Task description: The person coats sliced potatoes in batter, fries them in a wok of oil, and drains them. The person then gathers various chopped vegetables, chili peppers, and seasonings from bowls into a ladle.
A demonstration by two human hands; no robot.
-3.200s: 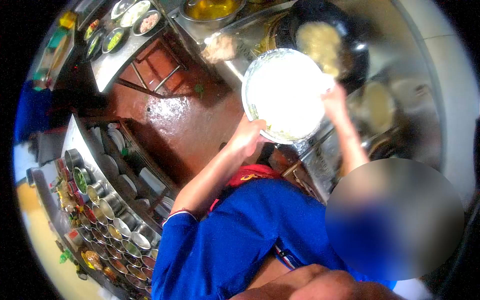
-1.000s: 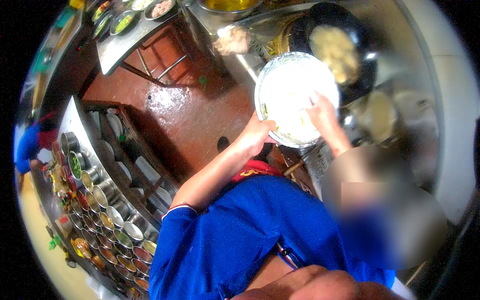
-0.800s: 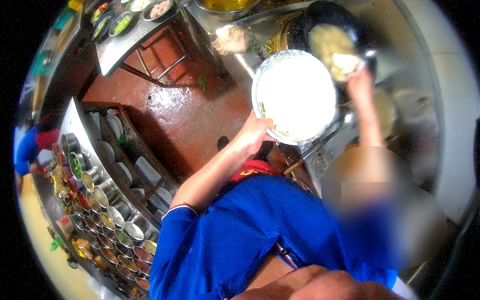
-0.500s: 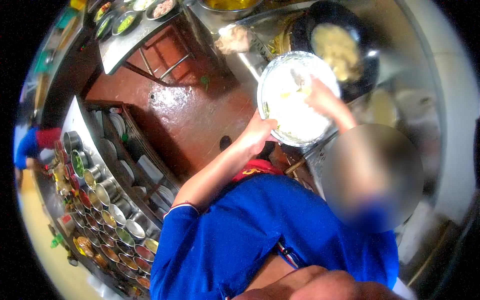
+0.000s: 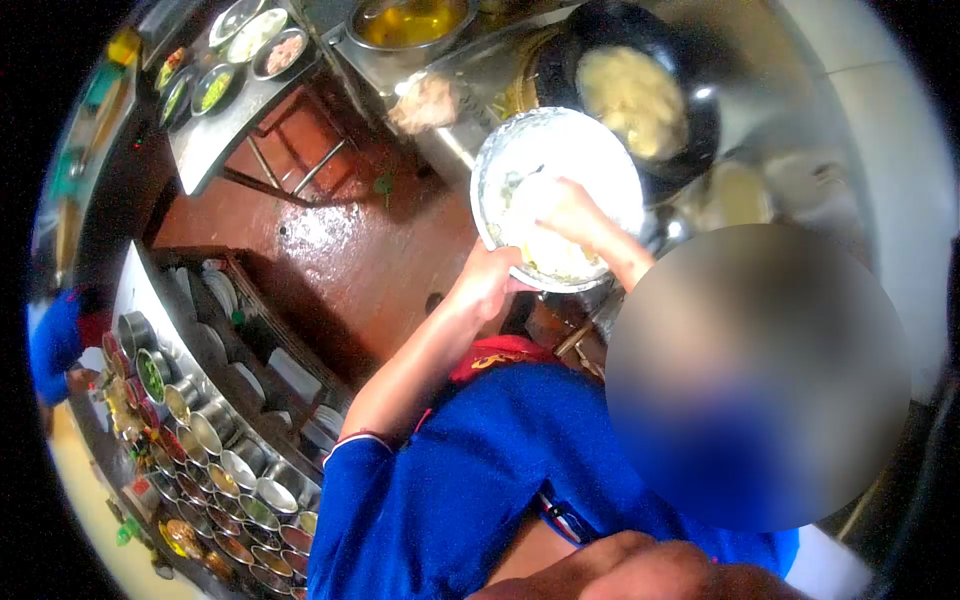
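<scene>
My left hand (image 5: 487, 280) grips the near-left rim of a large round metal bowl (image 5: 485, 200), which is tilted towards me. Glare whitens the bowl's inside, where pale and greenish bits of food (image 5: 560, 262) show low on its wall. Inside the bowl is my right hand (image 5: 575, 215), its fingers washed out by the light, so I cannot tell what they hold. Just beyond the bowl sits a black wok (image 5: 700, 125) with pale yellow food (image 5: 635, 100) in it. A blurred disc covers my right forearm.
A pot of yellow liquid (image 5: 410, 25) and a pale lump (image 5: 425, 105) lie left of the wok. Several metal containers (image 5: 205, 430) of ingredients line the left counter. Plates (image 5: 220, 290) fill a shelf. Bowls of chopped food (image 5: 215, 92) stand at upper left. Another person's blue sleeve (image 5: 55, 340) shows far left.
The view has shifted, so the bowl and wok appear further left. My right hand has moved lower and towards the middle of the bowl. My left hand keeps its hold on the rim.
</scene>
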